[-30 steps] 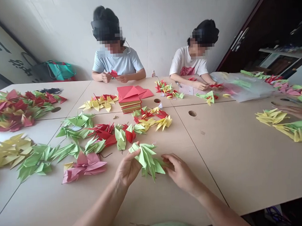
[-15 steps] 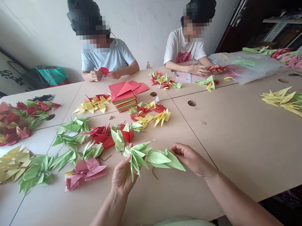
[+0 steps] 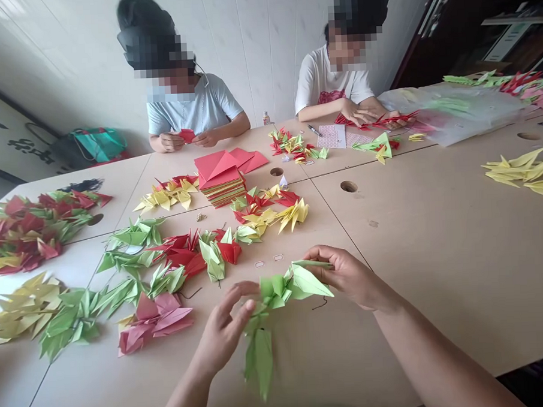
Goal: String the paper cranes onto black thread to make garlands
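Between my hands is a run of folded light-green paper cranes, joined together. My right hand pinches the right end of it between thumb and fingers. At the other end, my left hand has thumb and fingers apart, its fingertips close beside the green paper; whether they touch it I cannot tell. Part of the run hangs down below my left hand as a blurred green crane. A dark thread end shows under the right part.
Green, red and pink paper cranes lie in bunches on the table. Further back stands a stack of red-topped square paper. Across the table, one person folds red paper; another person handles red pieces beside a plastic bag.
My left hand has loosened from the left green crane, which now hangs downward. My right hand still pinches the other end, slightly higher. The co-worker at right has fanned out the red pieces.
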A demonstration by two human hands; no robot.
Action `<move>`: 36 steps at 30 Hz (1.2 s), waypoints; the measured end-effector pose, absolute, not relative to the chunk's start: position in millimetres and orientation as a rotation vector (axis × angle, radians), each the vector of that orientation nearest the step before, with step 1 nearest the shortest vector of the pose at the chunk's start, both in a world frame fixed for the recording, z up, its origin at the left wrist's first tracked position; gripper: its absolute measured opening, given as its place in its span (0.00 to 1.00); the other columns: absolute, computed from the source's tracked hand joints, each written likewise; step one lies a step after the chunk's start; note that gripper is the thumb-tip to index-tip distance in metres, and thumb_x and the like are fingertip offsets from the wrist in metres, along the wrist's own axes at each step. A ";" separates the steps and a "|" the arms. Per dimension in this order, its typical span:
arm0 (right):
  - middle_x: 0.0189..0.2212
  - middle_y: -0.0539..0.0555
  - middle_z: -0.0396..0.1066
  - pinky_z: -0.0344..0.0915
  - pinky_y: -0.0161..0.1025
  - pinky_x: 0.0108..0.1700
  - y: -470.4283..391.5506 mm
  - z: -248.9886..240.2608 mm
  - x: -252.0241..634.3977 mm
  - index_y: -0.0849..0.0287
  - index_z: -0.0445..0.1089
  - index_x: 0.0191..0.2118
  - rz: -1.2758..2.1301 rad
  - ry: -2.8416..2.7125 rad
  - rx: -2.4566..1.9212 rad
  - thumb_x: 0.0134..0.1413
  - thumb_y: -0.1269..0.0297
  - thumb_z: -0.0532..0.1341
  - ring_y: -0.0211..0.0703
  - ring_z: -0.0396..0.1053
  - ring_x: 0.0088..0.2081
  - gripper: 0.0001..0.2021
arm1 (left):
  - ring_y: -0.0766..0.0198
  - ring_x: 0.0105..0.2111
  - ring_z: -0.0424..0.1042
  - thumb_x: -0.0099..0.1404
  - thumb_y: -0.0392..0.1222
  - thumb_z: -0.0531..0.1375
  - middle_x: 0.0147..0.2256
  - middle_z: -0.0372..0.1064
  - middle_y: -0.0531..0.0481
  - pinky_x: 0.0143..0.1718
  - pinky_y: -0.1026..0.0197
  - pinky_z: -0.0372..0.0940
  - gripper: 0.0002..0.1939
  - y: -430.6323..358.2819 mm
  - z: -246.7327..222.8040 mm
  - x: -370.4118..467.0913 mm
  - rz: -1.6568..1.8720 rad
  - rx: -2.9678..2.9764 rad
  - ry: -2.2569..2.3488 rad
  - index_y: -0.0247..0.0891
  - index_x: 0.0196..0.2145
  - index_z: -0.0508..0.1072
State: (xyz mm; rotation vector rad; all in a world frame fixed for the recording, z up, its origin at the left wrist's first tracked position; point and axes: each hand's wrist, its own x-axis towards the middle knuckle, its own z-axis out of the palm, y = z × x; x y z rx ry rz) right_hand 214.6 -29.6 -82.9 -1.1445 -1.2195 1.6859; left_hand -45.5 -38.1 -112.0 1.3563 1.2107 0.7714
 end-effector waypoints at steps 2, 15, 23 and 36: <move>0.28 0.49 0.69 0.61 0.32 0.26 -28.0 -79.4 212.3 0.59 0.71 0.38 1.700 -1.234 -1.136 0.55 0.51 0.62 0.35 0.64 0.26 0.15 | 0.46 0.57 0.59 0.56 0.46 0.66 0.52 0.69 0.44 0.59 0.54 0.51 0.17 -34.6 -105.4 -36.9 0.774 1.596 1.243 0.45 0.45 0.77; 0.23 0.47 0.68 0.57 0.30 0.25 -23.7 -98.5 195.1 0.60 0.70 0.31 1.860 -0.842 -1.020 0.47 0.55 0.69 0.32 0.61 0.23 0.13 | 0.48 0.57 0.61 0.60 0.42 0.63 0.51 0.68 0.42 0.55 0.51 0.58 0.17 -31.9 -107.0 -14.0 0.627 1.591 0.989 0.42 0.47 0.67; 0.18 0.44 0.65 0.53 0.29 0.25 -27.9 -108.9 190.6 0.59 0.67 0.25 1.777 -0.746 -0.984 0.41 0.65 0.70 0.31 0.57 0.22 0.11 | 0.60 0.40 0.70 0.61 0.44 0.62 0.39 0.68 0.49 0.41 0.60 0.66 0.14 -36.8 -110.9 -24.8 0.767 1.585 1.132 0.41 0.44 0.64; 0.21 0.44 0.57 0.50 0.32 0.25 -38.9 -105.5 186.0 0.59 0.66 0.29 1.594 -1.051 -1.130 0.54 0.55 0.65 0.32 0.53 0.23 0.13 | 0.58 0.39 0.73 0.59 0.40 0.62 0.37 0.72 0.51 0.55 0.44 0.61 0.16 -34.9 -124.1 -20.4 0.923 2.187 1.327 0.42 0.44 0.65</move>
